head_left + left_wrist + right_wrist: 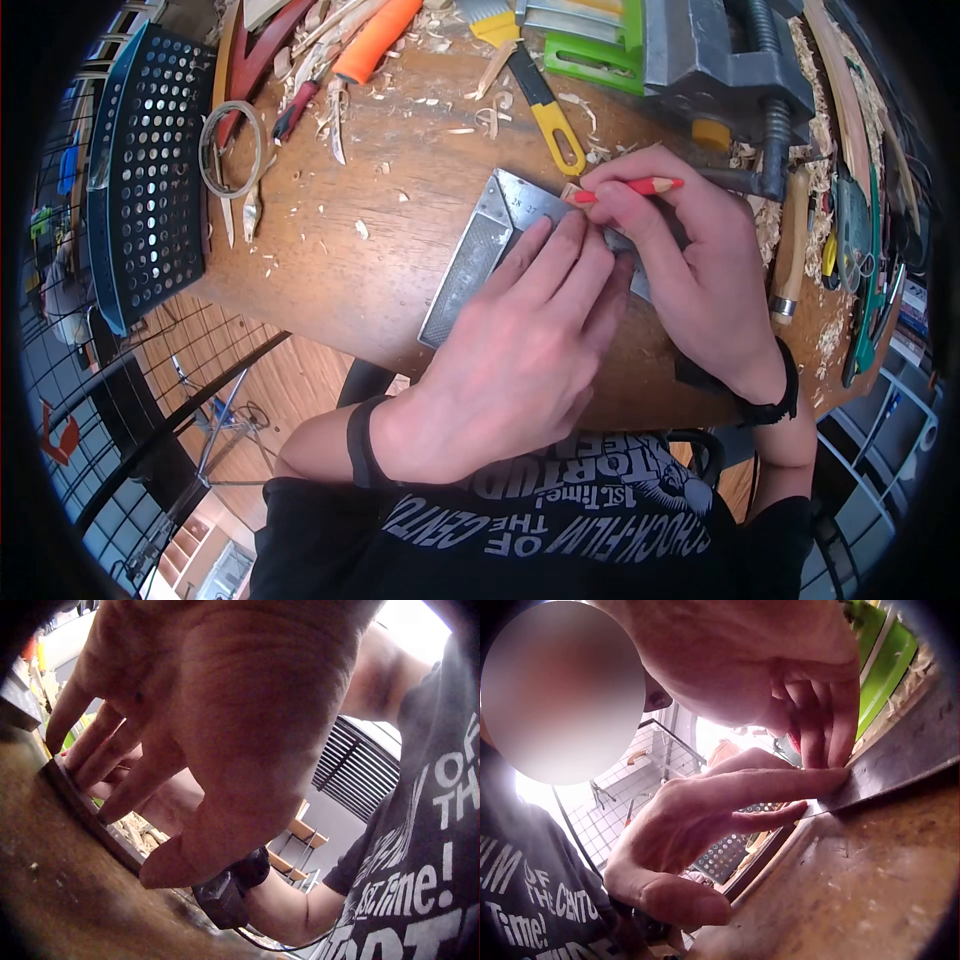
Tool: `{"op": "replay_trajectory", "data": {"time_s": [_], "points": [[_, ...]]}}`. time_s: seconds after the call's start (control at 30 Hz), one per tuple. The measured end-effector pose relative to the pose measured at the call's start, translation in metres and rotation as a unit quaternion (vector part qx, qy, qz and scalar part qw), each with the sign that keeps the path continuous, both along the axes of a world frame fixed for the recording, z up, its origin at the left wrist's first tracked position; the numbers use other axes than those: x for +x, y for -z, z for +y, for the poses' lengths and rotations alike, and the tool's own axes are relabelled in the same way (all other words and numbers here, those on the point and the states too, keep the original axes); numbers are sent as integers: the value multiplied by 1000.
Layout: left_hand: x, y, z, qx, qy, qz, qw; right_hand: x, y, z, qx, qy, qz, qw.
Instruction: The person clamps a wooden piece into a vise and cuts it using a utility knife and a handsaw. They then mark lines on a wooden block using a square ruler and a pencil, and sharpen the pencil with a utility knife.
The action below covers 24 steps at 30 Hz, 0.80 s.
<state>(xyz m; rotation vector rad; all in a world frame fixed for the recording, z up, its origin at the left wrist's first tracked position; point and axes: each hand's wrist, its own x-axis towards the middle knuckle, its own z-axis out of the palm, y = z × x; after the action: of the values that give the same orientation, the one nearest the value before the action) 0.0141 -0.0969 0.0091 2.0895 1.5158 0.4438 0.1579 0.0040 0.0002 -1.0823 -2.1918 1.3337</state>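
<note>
A metal try square (465,275) with a numbered blade lies on the wooden bench, its thick stock slanting at the left. My left hand (510,350) presses on the blade with extended fingers; the left hand (225,720) also spreads over the square's dark edge (94,814) in the left wrist view. My right hand (705,270) pinches a red pencil (645,187) close to the blade's upper edge, beside the left fingertips. In the right wrist view the right hand (757,660) is above the blade (904,754), and its fingers hide most of the pencil.
A perforated basket (155,170) stands at the left, near a tape roll (206,150). An orange handle (378,38), a red-handled knife (296,110) and a yellow-black tool (545,110) lie among shavings. A metal vise (725,70) and a wooden handle (792,240) are at the right.
</note>
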Motion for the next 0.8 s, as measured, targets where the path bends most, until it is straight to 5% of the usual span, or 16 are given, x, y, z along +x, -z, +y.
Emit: {"op": "replay_trajectory", "data": {"time_s": [0.8], "points": [[-1,-8,0,-34,11,6,999,9,-7,3,-2,-13,-8,1000]]}}
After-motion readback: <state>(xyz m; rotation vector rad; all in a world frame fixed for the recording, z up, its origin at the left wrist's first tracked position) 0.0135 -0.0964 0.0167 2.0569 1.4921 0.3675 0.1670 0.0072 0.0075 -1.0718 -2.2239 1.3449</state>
